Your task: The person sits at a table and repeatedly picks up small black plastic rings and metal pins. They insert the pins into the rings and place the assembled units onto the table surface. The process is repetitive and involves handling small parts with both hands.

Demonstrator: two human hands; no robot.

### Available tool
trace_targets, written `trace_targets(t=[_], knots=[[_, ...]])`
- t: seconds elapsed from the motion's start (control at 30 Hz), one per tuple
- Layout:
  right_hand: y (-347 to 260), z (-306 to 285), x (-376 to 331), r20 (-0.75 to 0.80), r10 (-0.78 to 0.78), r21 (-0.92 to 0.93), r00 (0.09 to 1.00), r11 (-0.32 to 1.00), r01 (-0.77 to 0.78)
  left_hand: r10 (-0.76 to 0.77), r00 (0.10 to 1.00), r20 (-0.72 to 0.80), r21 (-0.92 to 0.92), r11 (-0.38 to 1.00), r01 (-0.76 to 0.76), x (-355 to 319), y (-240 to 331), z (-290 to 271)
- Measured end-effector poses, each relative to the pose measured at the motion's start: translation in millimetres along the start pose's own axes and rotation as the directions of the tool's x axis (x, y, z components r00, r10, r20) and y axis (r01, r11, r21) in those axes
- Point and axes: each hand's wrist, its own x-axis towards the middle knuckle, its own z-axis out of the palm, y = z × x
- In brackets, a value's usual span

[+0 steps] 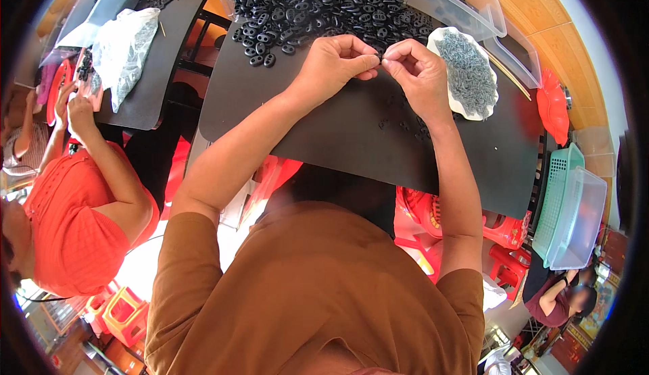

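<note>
Over the far part of the dark table [311,128], my two hands meet fingertip to fingertip. My left hand [336,66] is closed, thumb and index finger pinching a small dark piece [379,58]. My right hand [420,76] pinches at the same spot from the other side; whether it grips that piece or another tiny one is hidden by the fingers. Just beyond them spreads a large heap of black oval pieces [304,7] with holes. Beside my right hand lies a white scalloped dish [492,98] filled with small greyish pieces [466,71].
Small dark bits [405,125] lie near my right wrist. Clear plastic bins [473,13] flank the heap, and thin sticks [510,74] rest by the dish. A red tray [554,108] and green basket [558,199] are at right. A co-worker in red [88,219] sits left.
</note>
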Motion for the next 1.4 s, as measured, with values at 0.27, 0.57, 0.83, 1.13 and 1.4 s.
trace_targets(t=[0.27,0.57,0.83,1.13,1.4], knots=[[2,-2,-1,0.053,0.060,0.027,0.997,0.998,-0.061,0.001,1.000,0.004,0.094,0.996,-0.001,0,-2,1],[-16,0,3,0.002,0.095,0.097,0.995,0.991,-0.095,0.010,1.000,-0.015,-0.195,0.981,-0.013,3,-5,3],[-1,3,1,0.042,0.182,0.203,0.982,0.961,-0.187,-0.008,1.000,-0.012,-0.306,0.952,0.004,-1,-7,3],[0,-1,-3,0.035,0.182,0.075,0.983,0.980,-0.184,0.502,0.864,-0.023,0.758,0.572,-0.313,-55,19,-46],[-5,6,-1,0.053,0.169,0.000,0.984,0.985,-0.170,0.508,0.861,-0.028,0.971,0.218,-0.097,-83,27,-108]])
